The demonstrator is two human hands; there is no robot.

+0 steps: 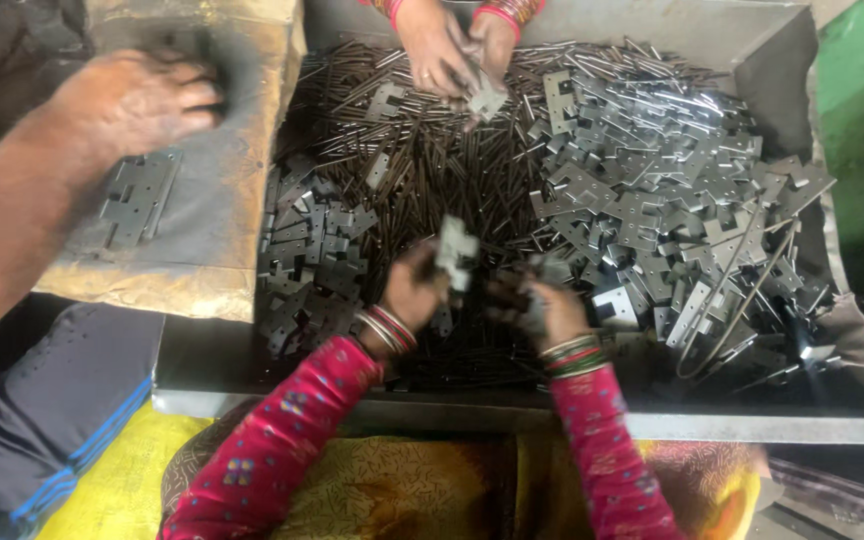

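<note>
My left hand (410, 290) holds a grey metal hinge plate (455, 250) upright over a big metal tray (512, 415). My right hand (542, 308) is curled beside it, fingers closed on a dark piece I cannot make out. Below both hands lies a heap of thin dark pins (432, 170). Loose hinge plates (652, 190) fill the tray's right half, and a smaller pile of plates (307, 255) lies on its left.
Another person's two hands (457, 50) work a hinge plate at the tray's far side. A third person's arm and hand (127, 100) rest on a cardboard-covered block (202, 240) at the left, where an assembled hinge (137, 200) lies. Bent wire (742, 290) lies on the right plates.
</note>
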